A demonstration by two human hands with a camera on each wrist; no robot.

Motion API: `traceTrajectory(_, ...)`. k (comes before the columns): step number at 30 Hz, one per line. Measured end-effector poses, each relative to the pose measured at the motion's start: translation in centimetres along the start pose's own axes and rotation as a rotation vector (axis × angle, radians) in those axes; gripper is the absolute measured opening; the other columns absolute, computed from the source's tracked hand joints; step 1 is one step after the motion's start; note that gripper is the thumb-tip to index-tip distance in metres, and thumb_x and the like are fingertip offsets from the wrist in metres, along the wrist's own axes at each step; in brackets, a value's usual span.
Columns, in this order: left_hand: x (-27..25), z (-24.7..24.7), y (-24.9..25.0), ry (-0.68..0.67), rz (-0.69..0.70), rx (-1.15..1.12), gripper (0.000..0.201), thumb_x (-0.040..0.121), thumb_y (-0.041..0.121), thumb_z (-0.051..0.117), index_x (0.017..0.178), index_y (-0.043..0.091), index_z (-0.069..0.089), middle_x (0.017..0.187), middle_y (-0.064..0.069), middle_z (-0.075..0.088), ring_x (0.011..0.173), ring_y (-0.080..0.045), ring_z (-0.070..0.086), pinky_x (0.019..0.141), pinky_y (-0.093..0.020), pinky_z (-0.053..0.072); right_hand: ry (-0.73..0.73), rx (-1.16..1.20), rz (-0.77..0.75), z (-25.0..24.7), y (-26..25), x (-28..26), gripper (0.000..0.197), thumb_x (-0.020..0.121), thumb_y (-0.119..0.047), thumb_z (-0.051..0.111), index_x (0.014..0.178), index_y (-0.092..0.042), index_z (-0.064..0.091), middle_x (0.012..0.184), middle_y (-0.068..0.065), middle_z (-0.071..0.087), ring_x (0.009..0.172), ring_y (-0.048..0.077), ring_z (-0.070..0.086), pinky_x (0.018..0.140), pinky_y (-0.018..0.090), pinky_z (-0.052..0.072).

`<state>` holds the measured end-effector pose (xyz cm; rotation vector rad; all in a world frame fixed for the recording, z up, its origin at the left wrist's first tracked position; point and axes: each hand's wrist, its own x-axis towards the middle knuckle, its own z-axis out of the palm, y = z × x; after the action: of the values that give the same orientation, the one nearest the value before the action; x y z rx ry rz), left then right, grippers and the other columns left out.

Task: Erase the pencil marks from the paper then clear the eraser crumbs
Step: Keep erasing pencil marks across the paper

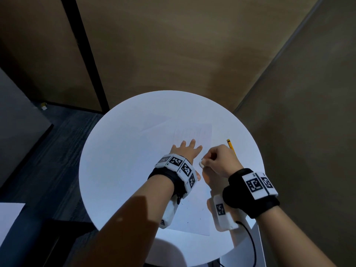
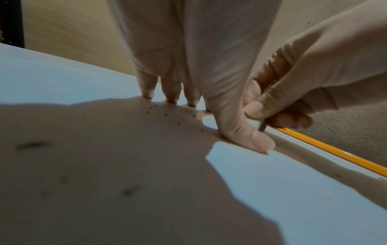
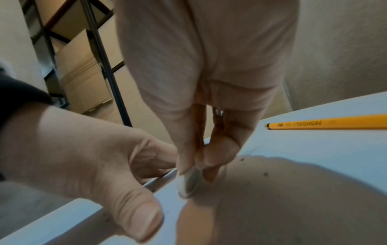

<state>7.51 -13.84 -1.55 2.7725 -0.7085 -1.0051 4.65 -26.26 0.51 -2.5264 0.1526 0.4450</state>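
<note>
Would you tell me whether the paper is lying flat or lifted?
Flat: the left hand presses the paper against the table.

Round white table (image 1: 119, 151) at centre frame. Tan panel walls (image 1: 173, 45) from 10 to 2 o'clock. Dark carpet floor (image 1: 63, 143) at 8 o'clock. Stacked cardboard boxes (image 3: 83, 79) on metal shelving (image 3: 104, 66).
</note>
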Motion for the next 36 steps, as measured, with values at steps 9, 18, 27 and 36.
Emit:
traceTrajectory(9, 0.0, 0.1, -0.1, 0.015, 0.008, -0.012, 0.102, 0.082, 0.042, 0.07, 0.152, 0.022, 0.0, 0.159, -0.007, -0.008, 0.145, -0.034, 0.0, 0.114, -0.052, 0.013, 0.045, 0.003, -0.012, 0.2, 0.2, 0.5, 0.008, 0.086, -0.01, 0.063, 0.083, -0.005, 0.069, 0.078, 0.003, 0.063, 0.075, 0.013, 0.054, 0.055, 0.01, 0.038)
traceTrajectory(18, 0.1, 0.3, -0.4, 0.019, 0.024, -0.043, 0.104, 0.081, 0.044, 0.07, 0.152, 0.021, -0.003, 0.159, -0.006, -0.012, 0.146, -0.033, -0.004, 0.115, -0.052, 0.006, 0.076, 0.979, 0.247, -1.9, 2.4, -0.7, 0.016, 0.095, -0.002, 0.048, 0.08, 0.003, 0.052, 0.048, 0.008, 0.058, 0.046, 0.02, 0.047, 0.054, 0.032, 0.052)
traceTrajectory(27, -0.2, 0.2, -0.3, 0.021, 0.018, -0.041, 0.103, 0.082, 0.043, 0.07, 0.152, 0.022, -0.002, 0.159, -0.007, -0.012, 0.146, -0.033, -0.004, 0.115, -0.052, 0.008, 0.029, 0.374, 0.067, -0.4, 2.2, 0.6, 0.015, 0.089, -0.01, 0.058, 0.075, -0.006, 0.06, 0.063, 0.005, 0.066, 0.058, 0.02, 0.058, 0.073, 0.038, 0.052)
traceTrajectory(36, -0.2, 0.2, -0.3, 0.015, 0.008, -0.026, 0.103, 0.082, 0.044, 0.069, 0.152, 0.022, -0.002, 0.159, -0.007, -0.012, 0.145, -0.034, -0.003, 0.114, -0.052, 0.008, -0.085, -0.079, 0.01, -1.1, 0.8, 1.0, 0.011, 0.087, -0.014, 0.061, 0.077, -0.012, 0.06, 0.076, -0.002, 0.06, 0.078, 0.015, 0.055, 0.065, 0.022, 0.04)
